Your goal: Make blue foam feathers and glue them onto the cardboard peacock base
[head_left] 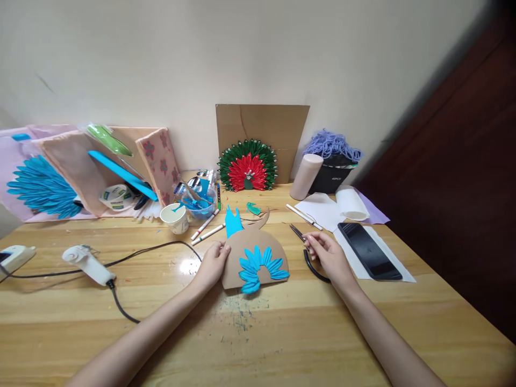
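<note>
Between my arms is a rounded brown cardboard piece (236,258), its left edge pinched by my left hand (213,263). Blue paper petals (258,262) fan out in an arc on its front, around a bare patch near the bottom. To the right, my right hand (325,252) is closed on a pair of scissors (297,233). Their blades point away to the upper left, and a black handle loop shows beneath the hand. Behind the cardboard lie a blue paper scrap (233,222) and a small green cutout (253,208).
A red and green paper peacock (248,169) leans on a cardboard sheet (262,121). Left stand a paper cup (174,219), a tub of scraps (199,201) and a white glue gun (86,263) with its cord. Right are a phone (368,251), markers (304,216) and a bottle (306,176).
</note>
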The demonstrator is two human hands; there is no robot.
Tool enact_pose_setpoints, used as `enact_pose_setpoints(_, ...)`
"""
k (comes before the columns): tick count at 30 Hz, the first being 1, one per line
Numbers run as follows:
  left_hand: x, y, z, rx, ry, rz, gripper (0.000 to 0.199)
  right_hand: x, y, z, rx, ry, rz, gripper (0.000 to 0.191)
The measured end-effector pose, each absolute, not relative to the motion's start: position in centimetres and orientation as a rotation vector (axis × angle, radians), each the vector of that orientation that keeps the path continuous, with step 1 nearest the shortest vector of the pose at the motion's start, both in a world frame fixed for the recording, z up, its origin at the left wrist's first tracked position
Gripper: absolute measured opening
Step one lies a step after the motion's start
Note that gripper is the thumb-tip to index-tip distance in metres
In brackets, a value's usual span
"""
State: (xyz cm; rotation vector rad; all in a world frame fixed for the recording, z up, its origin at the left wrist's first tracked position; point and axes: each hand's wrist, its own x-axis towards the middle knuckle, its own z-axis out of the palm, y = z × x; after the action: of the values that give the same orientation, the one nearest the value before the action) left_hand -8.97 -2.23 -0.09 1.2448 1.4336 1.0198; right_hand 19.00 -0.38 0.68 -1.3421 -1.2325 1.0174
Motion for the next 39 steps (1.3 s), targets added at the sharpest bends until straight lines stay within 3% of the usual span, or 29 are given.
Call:
enact_pose_setpoints(4, -8.7, -1.7, 1.7, 1.588, 1.492, 0.845, 0.028, 19.3, -0.3, 0.6, -1.378, -1.24, 0.978, 0.039)
enact_pose_setpoints(8, -8.5, -0.3, 3.3, 1.957, 1.929, 0.636, 0.032, 19.2, -0.4, 0.1, -1.409, -1.34, 0.94, 0.036)
enact_pose_setpoints(13, -8.0, 2.6, 3.1, 1.946, 2.087, 0.486, 0.029, 20.0, -0.3, 0.0, -1.571, -1.626, 0.743, 0.027)
enact_pose_setpoints(18, -7.9, 3.6, 4.3, 1.94, 2.058, 0.628, 0.023, 21.2, -0.4, 0.4, -1.601, -1.929, 0.656, 0.027)
enact_pose_setpoints(24, -9.2, 2.7, 8.7, 1.825, 1.683, 1.123, 0.023, 19.7, -0.4, 0.0, -1.58, -1.93, 0.803, 0.038)
enact_pose_setpoints(30, -9.8, 0.8, 10.6, 1.442, 1.441, 1.055, 0.028, 16.2, 2.6, 0.6, -1.588, -1.992, 0.84, 0.043)
enact_pose_setpoints(39, -12.2, 0.8, 12.1, 1.477, 1.513, 1.092, 0.043, 14.4, 6.4, 1.4, -1.787, -2.043, 0.946, 0.052)
